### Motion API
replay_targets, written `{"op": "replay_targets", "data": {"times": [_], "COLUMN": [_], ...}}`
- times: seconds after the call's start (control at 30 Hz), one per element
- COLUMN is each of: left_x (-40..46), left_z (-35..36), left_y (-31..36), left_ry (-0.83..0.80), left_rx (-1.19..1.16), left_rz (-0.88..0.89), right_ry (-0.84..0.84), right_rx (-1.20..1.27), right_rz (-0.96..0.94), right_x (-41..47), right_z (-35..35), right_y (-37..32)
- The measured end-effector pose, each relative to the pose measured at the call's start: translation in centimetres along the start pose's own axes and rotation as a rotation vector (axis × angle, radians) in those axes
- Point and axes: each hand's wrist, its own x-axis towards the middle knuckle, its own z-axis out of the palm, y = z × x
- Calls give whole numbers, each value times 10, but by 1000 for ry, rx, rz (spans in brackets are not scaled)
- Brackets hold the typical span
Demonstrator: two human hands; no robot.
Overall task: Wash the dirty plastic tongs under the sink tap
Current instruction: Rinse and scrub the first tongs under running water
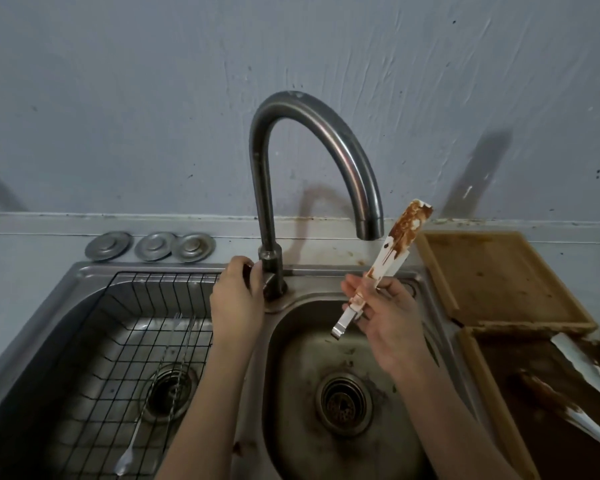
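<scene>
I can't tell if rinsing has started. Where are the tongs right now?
In the head view, the tongs are in the right hand, above the right basin, soiled end up just right of the dry spout.

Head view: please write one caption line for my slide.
Left hand on the tap handle, right hand holding sauce-stained tongs above the sink.

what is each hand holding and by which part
Right hand grips the sauce-smeared white plastic tongs near their hinge end; left hand rests on the grey metal tap's handle.
</scene>
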Motion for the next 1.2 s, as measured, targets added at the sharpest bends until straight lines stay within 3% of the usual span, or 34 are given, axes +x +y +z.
{"op": "replay_targets", "data": {"times": [0.57, 1.2], "left_x": [-3, -12], "left_z": [11, 15], "left_y": [-12, -25], "left_ry": [71, 108], "left_rx": [-140, -236], "left_rz": [44, 30], "right_ry": [-117, -115], "right_rx": [209, 240], "right_rz": [161, 189], "right_x": [-2, -10], "right_z": [2, -2], "right_y": [13, 12]}}
